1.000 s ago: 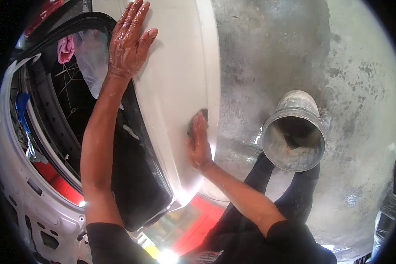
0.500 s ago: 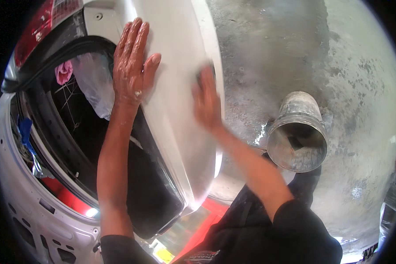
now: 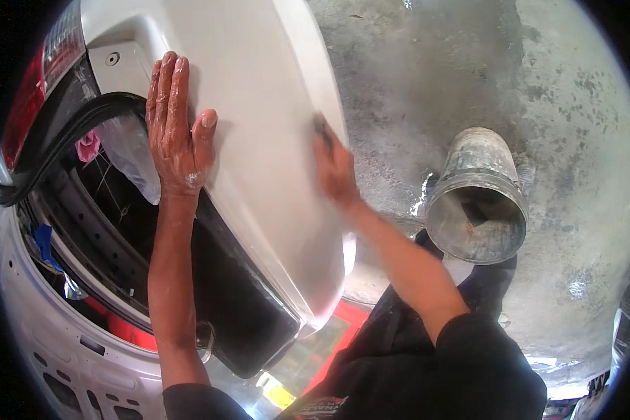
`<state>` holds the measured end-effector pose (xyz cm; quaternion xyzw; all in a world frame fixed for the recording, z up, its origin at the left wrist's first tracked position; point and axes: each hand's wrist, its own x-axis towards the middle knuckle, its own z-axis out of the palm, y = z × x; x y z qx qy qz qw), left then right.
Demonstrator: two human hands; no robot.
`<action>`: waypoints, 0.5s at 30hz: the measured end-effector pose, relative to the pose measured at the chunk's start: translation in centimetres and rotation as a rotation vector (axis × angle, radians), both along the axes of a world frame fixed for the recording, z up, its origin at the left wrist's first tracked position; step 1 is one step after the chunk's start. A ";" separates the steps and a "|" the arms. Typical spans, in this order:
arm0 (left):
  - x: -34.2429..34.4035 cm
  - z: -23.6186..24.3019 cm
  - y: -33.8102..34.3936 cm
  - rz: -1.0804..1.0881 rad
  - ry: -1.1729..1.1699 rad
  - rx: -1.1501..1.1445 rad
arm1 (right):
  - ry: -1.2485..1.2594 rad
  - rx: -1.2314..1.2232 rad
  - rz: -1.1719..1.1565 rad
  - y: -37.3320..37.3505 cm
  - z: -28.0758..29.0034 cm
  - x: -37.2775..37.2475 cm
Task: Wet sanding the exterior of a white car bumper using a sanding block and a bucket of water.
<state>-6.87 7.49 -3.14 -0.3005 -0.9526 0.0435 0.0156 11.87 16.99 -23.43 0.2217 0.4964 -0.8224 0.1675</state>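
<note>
A white car bumper runs from the top of the view to the lower middle, its surface pale and dull. Palm down, my left hand rests on its inner edge beside the trunk opening, fingers outstretched; the skin looks wet. Nearer the outer edge, my right hand is bent against the panel, blurred by motion. A small dark pad shows at its fingertips, mostly hidden by the fingers, so its exact kind is unclear.
To the right, a dirty bucket lies tipped toward me with a dark flat piece inside. At left are the open trunk, a red tail light and a bare metal panel. Grey concrete floor extends right.
The car has shifted left and down in view. My left hand stays at about the same place on the bumper. My right hand has moved slightly over the panel, still with the dark pad.
</note>
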 end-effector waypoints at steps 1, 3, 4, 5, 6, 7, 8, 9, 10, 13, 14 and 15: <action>0.0 0.1 0.0 0.001 0.005 -0.018 | 0.063 0.066 -0.131 -1.1 -0.2 2.0; 0.1 0.5 -0.3 -0.001 0.013 -0.024 | 0.073 0.041 -0.149 -1.8 -0.2 0.0; 0.2 0.2 -0.3 -0.002 0.012 -0.012 | 0.076 0.033 -0.165 -1.6 -0.6 -1.6; 0.5 0.4 -0.6 0.007 0.008 -0.023 | 0.052 0.004 -0.110 -0.8 -0.2 -4.8; 0.4 0.4 -0.7 -0.004 0.011 -0.025 | 0.033 -0.025 -0.058 0.6 0.2 -9.2; 0.2 0.2 -0.6 -0.017 0.013 -0.019 | -0.044 -0.120 0.037 2.0 0.1 -12.6; 0.0 -0.2 0.0 -0.021 0.011 -0.012 | 0.030 -0.119 0.080 2.5 -2.0 -14.2; 0.2 0.1 -0.1 -0.010 0.015 -0.021 | 0.025 -0.126 0.087 2.6 -2.4 -14.1; 0.4 0.4 -0.2 0.002 0.020 -0.032 | 0.050 -0.091 0.126 2.7 -2.9 -13.7; 0.8 -0.3 0.1 0.039 0.011 -0.010 | 0.296 0.081 -0.033 1.1 -6.4 -7.8; 0.8 -0.4 0.2 0.044 0.013 0.012 | 0.510 0.398 0.074 0.3 -8.6 -4.0; 0.8 -0.5 0.1 0.043 0.013 0.015 | 0.721 0.715 0.185 -0.3 -10.3 -0.8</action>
